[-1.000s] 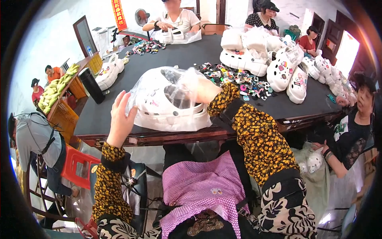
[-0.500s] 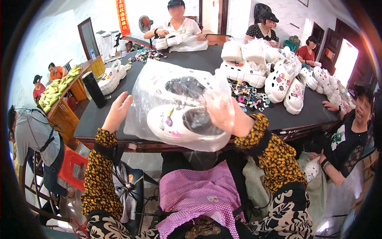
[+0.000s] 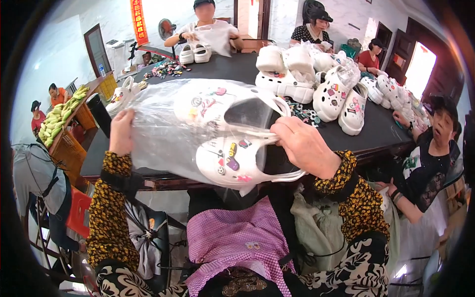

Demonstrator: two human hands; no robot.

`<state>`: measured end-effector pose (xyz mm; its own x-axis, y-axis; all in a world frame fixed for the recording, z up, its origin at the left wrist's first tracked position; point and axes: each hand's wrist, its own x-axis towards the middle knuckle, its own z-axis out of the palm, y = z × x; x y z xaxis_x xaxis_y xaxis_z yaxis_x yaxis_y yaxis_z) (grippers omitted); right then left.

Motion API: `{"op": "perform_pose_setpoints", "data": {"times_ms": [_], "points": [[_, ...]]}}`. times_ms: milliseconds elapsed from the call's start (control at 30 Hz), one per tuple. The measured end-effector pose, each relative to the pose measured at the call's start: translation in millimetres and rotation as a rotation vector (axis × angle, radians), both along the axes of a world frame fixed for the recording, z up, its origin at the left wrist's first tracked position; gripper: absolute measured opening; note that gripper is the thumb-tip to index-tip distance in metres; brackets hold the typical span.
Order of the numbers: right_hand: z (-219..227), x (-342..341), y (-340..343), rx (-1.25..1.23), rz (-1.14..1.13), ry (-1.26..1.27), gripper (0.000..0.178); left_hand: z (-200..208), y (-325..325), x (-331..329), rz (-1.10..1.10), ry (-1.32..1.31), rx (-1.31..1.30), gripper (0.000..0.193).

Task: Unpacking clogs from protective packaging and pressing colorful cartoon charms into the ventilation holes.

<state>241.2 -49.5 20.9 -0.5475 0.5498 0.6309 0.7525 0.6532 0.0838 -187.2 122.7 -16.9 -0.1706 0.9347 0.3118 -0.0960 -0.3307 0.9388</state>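
White clogs (image 3: 212,159) half in clear bag (image 3: 157,126), a hand at each end

Head view, clock centred on the clogs: we've got the pr side by side, toes to 9, heels to 3, over the near edge of the dark table (image 3: 228,72); can't tell if they touch it; film covers the toes, heels look bare; colourful charms sit on both uppers.

Our L hand (image 3: 121,133), at 9, has its fingers closed on the bag's end; our R hand (image 3: 307,147), at 3, pinches the clogs' heel ends btwn thumb & fingers, no wide gap.

Round abt: pile of white clogs (image 3: 284,85) at approx 2, w/ loose charms (image 3: 305,115) just below it; another charm heap (image 3: 166,70) at 10–11; black cylinder (image 3: 99,115) near 9, beyond our L hand; co-worker (image 3: 205,27) at 12, across the table, handling thin film; checked apron (image 3: 232,230) on our lap at 6.
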Motion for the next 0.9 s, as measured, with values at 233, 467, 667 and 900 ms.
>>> {"op": "perform_pose_setpoints", "data": {"times_ms": [233,467,667,900], "points": [[-19,34,-14,-0.03,-0.101,-0.024,0.023,-23,47,-48,0.088,-0.112,-0.063,0.017],[-27,50,-24,-0.07,-0.138,0.1,0.026,-79,90,-131,0.272,0.538,0.397,0.022],[-29,48,-11,-0.104,-0.166,0.288,0.024,-91,83,-156,0.647,0.684,0.089,0.053],[-27,29,0,-0.206,-0.195,0.692,0.023,-15,-22,-3,0.55,1.135,0.507,0.044]]}}
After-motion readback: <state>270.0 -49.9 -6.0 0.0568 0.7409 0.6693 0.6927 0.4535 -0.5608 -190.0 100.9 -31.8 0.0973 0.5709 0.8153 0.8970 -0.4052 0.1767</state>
